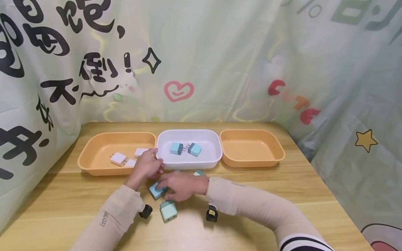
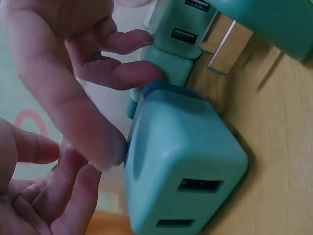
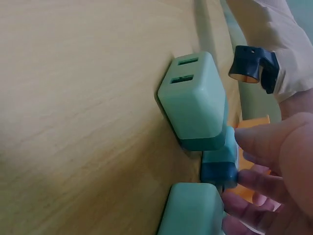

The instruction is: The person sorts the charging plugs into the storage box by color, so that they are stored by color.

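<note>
On the table, my right hand [image 1: 183, 185] reaches over a blue charger plug [image 1: 156, 190] with a dark band, its fingertips at the top of it. In the left wrist view, one finger touches the side of this charger [image 2: 181, 156]. My left hand [image 1: 147, 164] is at the front, where the left orange tray [image 1: 94, 169] meets the white tray [image 1: 188, 164]. Its fingers are loosely bent, near a white charger [image 1: 140, 152] inside the orange tray. A mint charger [image 1: 168, 211] with two USB ports lies nearer me. More mint chargers [image 3: 193, 210] lie beneath the right hand, partly hidden.
Two blue chargers [image 1: 194, 149] lie in the white tray, and other white chargers [image 1: 118, 159] in the left orange tray. Another orange tray [image 1: 251, 161] stands at the right. A printed cloth [image 1: 201, 62] hangs behind the wooden table [image 1: 282, 195].
</note>
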### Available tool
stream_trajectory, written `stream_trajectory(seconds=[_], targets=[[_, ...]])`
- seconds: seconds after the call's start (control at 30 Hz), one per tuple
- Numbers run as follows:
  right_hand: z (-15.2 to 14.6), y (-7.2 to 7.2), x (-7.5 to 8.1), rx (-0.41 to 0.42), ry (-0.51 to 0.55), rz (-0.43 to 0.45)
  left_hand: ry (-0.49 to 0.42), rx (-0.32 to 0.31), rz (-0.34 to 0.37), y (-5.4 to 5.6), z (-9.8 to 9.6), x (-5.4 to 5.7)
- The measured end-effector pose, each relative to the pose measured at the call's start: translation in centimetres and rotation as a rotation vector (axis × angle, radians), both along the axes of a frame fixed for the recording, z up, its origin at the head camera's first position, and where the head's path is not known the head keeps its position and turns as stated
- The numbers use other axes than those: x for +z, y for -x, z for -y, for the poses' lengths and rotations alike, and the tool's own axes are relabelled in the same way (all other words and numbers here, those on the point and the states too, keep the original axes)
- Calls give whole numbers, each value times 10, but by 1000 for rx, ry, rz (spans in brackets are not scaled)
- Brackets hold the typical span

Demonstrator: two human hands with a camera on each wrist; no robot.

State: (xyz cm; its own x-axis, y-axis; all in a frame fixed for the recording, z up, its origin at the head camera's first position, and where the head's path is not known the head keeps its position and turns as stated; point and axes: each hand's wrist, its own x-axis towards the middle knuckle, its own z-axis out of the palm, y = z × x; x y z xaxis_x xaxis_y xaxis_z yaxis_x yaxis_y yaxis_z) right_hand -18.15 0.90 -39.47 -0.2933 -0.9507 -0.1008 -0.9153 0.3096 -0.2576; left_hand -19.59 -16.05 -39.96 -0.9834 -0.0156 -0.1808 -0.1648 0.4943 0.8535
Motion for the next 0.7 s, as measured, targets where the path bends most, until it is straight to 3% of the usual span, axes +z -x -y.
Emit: stream_trajectory(seconds=[0.2,0.33,0.57,0.7], targets=[[0,0,0,5,-19,-78,-12,-4,11,1,-1,0],[-2,1,0,-27,-1,-47,-15,-7,17,0,-1,1],[-2,1,-1,-154,-4,5,-14,1,20,0,1,1],[-1,1,-2,-151,-30,18,-8,-3,21,0,1,1]])
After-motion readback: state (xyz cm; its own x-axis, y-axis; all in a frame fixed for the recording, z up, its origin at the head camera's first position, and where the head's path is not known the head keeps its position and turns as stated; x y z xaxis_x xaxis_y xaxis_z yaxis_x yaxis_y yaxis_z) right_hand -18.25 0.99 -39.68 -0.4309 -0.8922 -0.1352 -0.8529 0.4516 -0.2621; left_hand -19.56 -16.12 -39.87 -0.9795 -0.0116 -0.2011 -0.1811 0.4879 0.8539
